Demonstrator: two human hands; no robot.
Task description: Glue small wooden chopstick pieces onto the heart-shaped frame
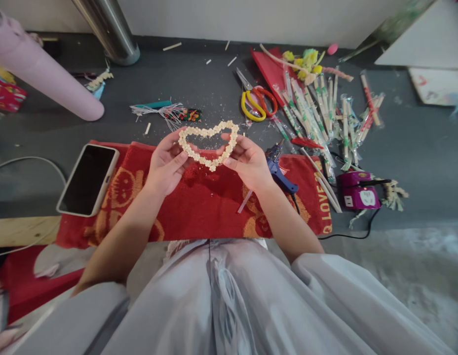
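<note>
A heart-shaped frame (213, 164) made of small cream pieces is held up over the red towel (207, 207), its point toward me. My left hand (167, 165) pinches its left side between thumb and fingers. On the opposite side, my right hand (249, 165) grips the frame the same way. Some fingers pass behind the heart and are partly hidden. Just right of my right wrist lies a blue glue gun (283, 177), with a clear glue stick (245, 202) on the towel near my forearm.
Scissors (256, 103) with yellow and orange handles lie beyond my right hand. Several wrapped chopsticks (310, 113) are heaped at the right, near a purple box (359, 191). A phone (89, 180) rests at the left. A pink bottle (47, 69) and a steel flask (110, 32) stand behind.
</note>
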